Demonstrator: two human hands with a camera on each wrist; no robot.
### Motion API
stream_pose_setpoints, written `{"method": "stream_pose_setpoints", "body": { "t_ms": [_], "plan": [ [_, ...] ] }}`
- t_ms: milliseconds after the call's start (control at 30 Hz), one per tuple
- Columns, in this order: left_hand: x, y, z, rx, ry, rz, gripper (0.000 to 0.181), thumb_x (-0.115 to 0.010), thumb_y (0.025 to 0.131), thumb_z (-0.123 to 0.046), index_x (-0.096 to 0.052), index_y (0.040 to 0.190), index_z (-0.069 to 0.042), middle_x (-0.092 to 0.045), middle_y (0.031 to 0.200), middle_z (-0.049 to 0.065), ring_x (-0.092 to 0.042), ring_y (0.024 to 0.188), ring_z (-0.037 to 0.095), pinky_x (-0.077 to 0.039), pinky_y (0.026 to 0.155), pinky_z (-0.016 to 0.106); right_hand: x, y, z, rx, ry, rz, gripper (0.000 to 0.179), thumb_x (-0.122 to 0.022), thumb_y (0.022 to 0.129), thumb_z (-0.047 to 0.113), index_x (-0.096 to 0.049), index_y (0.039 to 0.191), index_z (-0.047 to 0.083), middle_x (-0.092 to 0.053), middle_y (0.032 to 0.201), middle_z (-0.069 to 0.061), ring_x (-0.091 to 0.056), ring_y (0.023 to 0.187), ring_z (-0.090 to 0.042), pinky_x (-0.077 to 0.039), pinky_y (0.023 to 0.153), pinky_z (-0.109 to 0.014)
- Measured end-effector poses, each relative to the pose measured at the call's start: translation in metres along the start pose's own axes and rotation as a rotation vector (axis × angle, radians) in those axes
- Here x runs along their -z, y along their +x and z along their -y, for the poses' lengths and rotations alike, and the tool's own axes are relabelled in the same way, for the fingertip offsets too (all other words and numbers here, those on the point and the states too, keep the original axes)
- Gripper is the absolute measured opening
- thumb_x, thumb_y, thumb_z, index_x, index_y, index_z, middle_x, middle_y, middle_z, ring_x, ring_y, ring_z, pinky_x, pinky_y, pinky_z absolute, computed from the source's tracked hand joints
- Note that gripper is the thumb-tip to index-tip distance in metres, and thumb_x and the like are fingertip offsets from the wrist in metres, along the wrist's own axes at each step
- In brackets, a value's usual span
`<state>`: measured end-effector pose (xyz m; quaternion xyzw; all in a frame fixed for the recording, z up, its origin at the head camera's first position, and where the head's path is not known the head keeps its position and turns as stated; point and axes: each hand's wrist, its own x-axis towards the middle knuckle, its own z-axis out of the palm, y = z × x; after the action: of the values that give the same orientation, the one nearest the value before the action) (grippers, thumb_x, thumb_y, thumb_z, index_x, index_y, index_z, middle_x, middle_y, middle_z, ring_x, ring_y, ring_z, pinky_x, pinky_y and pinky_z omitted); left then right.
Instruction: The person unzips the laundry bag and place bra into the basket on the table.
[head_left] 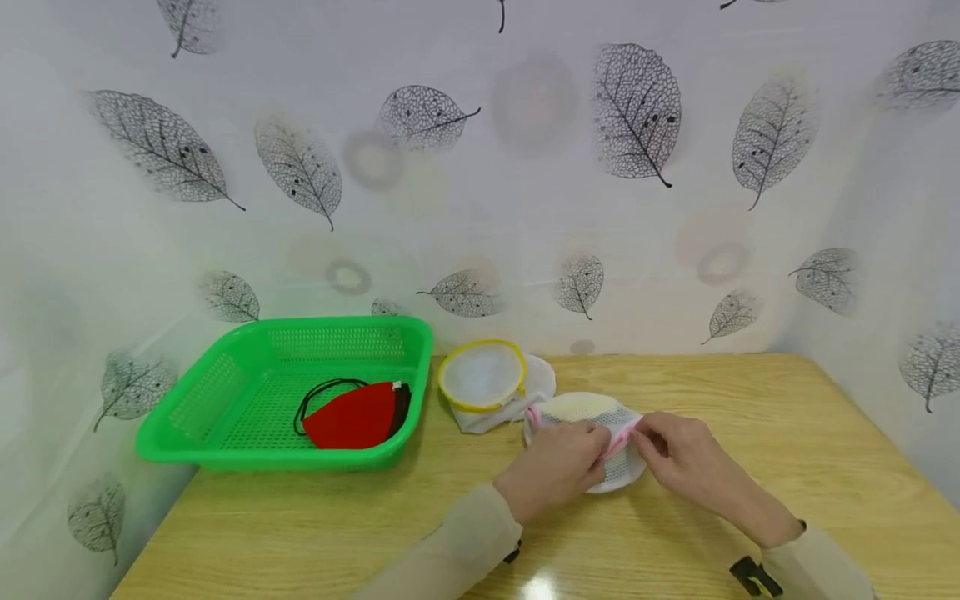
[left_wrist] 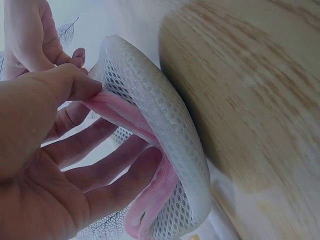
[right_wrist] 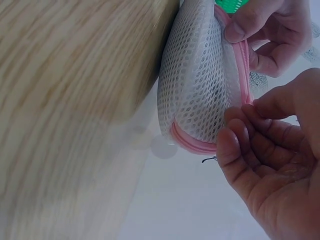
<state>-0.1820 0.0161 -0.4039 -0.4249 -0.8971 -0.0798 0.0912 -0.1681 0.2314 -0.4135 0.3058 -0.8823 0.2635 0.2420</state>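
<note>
A white mesh laundry bag [head_left: 624, 473] with a pink zipper stands on the wooden table between both hands. The left hand [head_left: 558, 465] pinches the zipper's pink edge [left_wrist: 122, 111] between thumb and fingers, its other fingers spread along the band in the left wrist view. On the bag's right side, the right hand [head_left: 686, 458] pinches the zipper band [right_wrist: 243, 65] with thumb and fingertips. Whether a zipper pull lies between those fingertips is hidden. A pale yellow patch shows on the bag's top in the head view; I cannot tell whether something is inside.
A green plastic basket [head_left: 255, 457] stands at the left, holding a red fabric item [head_left: 352, 419] with a black cord. Behind the hands lies a white round bag with yellow trim [head_left: 482, 375], on top of another white item [head_left: 542, 379]. A leaf-patterned curtain [head_left: 525, 200] hangs at the table's back edge.
</note>
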Motion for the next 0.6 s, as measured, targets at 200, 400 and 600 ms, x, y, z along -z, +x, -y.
{"method": "stream_pose_setpoints", "body": {
  "t_ms": [200,400,600],
  "plan": [
    [-0.0011,0.0003,-0.0029,-0.003,0.026,-0.005,0.012,-0.071,0.094,-0.023,-0.062,0.099,-0.016,-0.060,0.083,-0.007,-0.049,0.067,0.002,-0.039,0.061,0.013,-0.0003,-0.0002,0.0000,-0.018,-0.020,-0.025,0.020,-0.074,0.081,-0.007,-0.066,0.078,0.011,-0.051,0.066,0.016,-0.037,0.060,0.010,-0.036,0.049,-0.011],
    [-0.0012,0.0001,-0.0038,-0.008,0.027,-0.015,0.012,-0.070,0.094,-0.023,-0.061,0.098,-0.016,-0.060,0.082,-0.007,-0.051,0.067,0.003,-0.041,0.062,0.014,0.0004,-0.0006,-0.0008,-0.046,-0.029,-0.016,0.019,-0.073,0.082,-0.007,-0.067,0.078,0.011,-0.051,0.066,0.015,-0.037,0.059,0.010,-0.037,0.048,-0.016],
    [-0.0017,0.0005,-0.0027,-0.007,0.039,-0.011,0.014,-0.071,0.094,-0.025,-0.061,0.098,-0.016,-0.060,0.083,-0.007,-0.051,0.068,0.003,-0.040,0.061,0.014,0.0005,0.0011,-0.0015,-0.067,-0.052,-0.013,0.019,-0.073,0.083,-0.006,-0.066,0.078,0.012,-0.050,0.066,0.014,-0.036,0.059,0.009,-0.037,0.048,-0.017]
  ]
}}
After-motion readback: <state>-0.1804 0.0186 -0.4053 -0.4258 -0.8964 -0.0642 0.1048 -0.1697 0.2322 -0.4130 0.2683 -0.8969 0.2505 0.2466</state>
